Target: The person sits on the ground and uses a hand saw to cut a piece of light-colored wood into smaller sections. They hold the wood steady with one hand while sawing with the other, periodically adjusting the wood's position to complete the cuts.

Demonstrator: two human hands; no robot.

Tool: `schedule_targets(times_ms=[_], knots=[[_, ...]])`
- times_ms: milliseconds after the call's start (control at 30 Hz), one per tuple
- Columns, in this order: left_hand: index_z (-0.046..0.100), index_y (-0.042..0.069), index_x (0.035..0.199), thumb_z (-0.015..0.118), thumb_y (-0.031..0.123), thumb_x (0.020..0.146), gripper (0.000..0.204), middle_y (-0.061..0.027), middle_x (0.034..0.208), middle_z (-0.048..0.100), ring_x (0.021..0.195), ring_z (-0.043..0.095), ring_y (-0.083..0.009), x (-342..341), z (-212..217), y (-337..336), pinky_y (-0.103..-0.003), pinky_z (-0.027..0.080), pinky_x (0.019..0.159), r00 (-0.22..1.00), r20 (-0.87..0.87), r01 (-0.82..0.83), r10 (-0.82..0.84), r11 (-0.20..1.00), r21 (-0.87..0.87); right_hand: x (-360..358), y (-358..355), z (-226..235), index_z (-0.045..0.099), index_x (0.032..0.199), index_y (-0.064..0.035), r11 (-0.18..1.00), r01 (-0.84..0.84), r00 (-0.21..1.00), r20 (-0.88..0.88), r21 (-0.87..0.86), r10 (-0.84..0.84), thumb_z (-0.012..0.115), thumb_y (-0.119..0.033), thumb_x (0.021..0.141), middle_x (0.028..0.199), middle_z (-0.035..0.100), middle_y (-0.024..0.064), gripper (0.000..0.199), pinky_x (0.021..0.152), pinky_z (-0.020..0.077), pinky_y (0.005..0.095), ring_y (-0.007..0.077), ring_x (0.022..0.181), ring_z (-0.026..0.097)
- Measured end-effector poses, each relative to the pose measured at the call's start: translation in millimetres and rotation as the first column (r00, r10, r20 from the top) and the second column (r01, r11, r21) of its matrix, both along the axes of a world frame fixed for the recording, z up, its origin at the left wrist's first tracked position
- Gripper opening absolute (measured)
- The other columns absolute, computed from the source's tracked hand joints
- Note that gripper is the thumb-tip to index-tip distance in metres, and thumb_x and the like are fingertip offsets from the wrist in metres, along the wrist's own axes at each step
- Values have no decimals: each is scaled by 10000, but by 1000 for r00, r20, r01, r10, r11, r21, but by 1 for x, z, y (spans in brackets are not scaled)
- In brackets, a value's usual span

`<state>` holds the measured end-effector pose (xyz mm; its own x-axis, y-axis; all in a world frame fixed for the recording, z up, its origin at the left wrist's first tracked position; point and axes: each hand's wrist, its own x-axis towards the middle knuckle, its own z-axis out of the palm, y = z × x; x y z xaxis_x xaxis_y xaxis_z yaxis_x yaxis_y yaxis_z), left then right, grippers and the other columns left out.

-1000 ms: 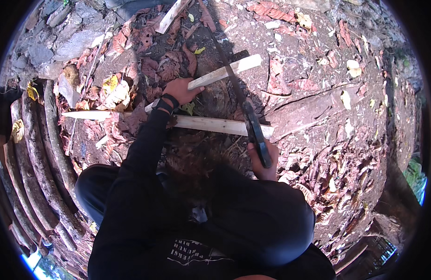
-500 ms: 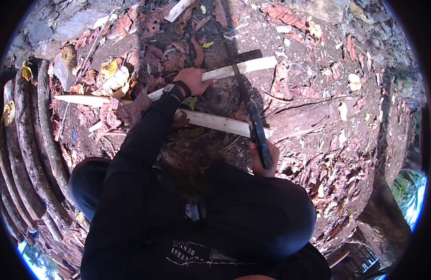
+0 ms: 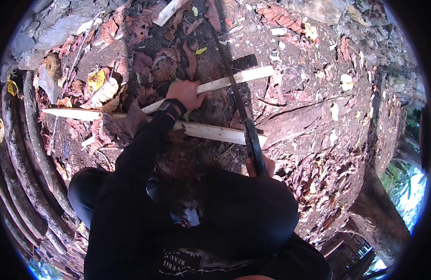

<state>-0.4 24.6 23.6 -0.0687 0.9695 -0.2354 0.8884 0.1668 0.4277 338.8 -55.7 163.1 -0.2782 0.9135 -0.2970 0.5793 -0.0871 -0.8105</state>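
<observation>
My left hand [image 3: 186, 94] is closed around a pale, narrow wooden strip [image 3: 253, 74], pressing it down near its middle; a black watch sits on that wrist. In my right hand [image 3: 267, 166], close to my knee, is the dark handle of a hand saw [image 3: 239, 100]. Its long, thin blade points away from me and crosses over the strip, to the right of my left hand. Whether the teeth have cut into the wood cannot be seen. Beneath the saw handle, nearer to me, lies a second pale strip [image 3: 220, 133], partly covered by my left forearm and dry leaves.
Bark-covered poles [image 3: 26, 154] lie side by side at the left. A pointed pale stick end [image 3: 68, 113] pokes out of dry leaves [image 3: 103, 93]. Farther off are a short wood piece [image 3: 170, 11] and grey stones [image 3: 61, 32]. Brown leaf litter [image 3: 327, 172] spreads at the right.
The saw has been drawn back toward me, its handle now closer to my knee. My left hand keeps its hold on the strip. The whole view has shifted slightly.
</observation>
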Motion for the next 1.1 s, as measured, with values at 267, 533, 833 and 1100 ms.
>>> schedule_targets(times_ms=[267, 533, 833, 1100], knots=[[791, 129, 1031, 646, 640, 973, 535, -156, 782, 751, 768, 754, -387, 7, 1, 1, -514, 611, 740, 999, 43, 12, -11, 999, -31, 5, 14, 12, 747, 1054, -22, 1000, 17, 992, 126, 11, -18, 782, -139, 915, 672, 599, 50, 185, 600, 455, 369, 122, 643, 542], [803, 132, 1106, 639, 663, 969, 572, -195, 826, 764, 826, 763, -408, 6, 11, 12, -534, 614, 791, 1000, -2, 2, -2, 999, -49, 28, 5, -21, 691, 919, -16, 996, -28, 994, -98, 87, 37, 780, -137, 921, 703, 603, 2, 150, 613, 421, 329, 86, 682, 519], [725, 110, 1193, 587, 722, 985, 661, -180, 931, 769, 931, 763, -371, 5, 22, -3, -497, 593, 840, 992, 16, -127, 128, 989, -76, 28, 19, -17, 676, 915, -4, 997, -69, 966, -249, 28, 74, 736, -133, 975, 634, 569, 15, 155, 558, 433, 325, 94, 588, 509], [714, 96, 1190, 703, 527, 971, 484, -158, 1106, 761, 1045, 734, -345, -90, 7, 38, -474, 573, 928, 844, 266, -527, 466, 815, 242, 37, 13, -21, 617, 807, -37, 1000, 6, 976, -217, 6, -5, 765, -173, 966, 614, 522, -4, 257, 553, 382, 336, 99, 593, 469]])
